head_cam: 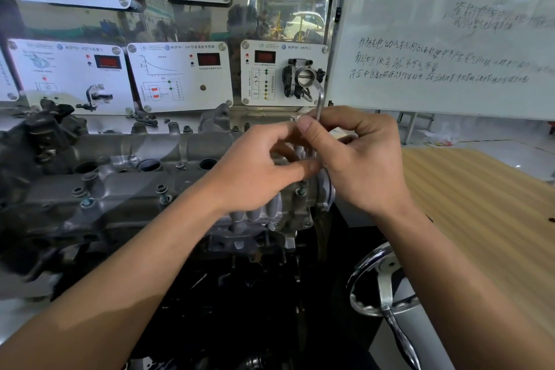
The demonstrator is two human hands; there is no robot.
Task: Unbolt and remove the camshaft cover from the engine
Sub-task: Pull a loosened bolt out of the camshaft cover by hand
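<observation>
The grey aluminium camshaft cover (126, 183) lies across the top of the engine, running from far left to centre. Several bolts stand raised out of it, such as one bolt (162, 191) near the front edge. My right hand (357, 156) pinches an L-shaped hex key (320, 99) that stands upright over the cover's right end. My left hand (255, 171) is beside it with curled fingers, thumb and fingertips touching the key's lower shaft. The key's tip and the bolt under it are hidden by both hands.
Training panels with a throttle body (301, 76) stand behind the engine. A whiteboard (450, 39) leans at the right. A wooden tabletop (480, 204) lies to the right, and a chromed hand wheel (387, 288) sits below it. Dark engine parts (45, 135) crowd the left.
</observation>
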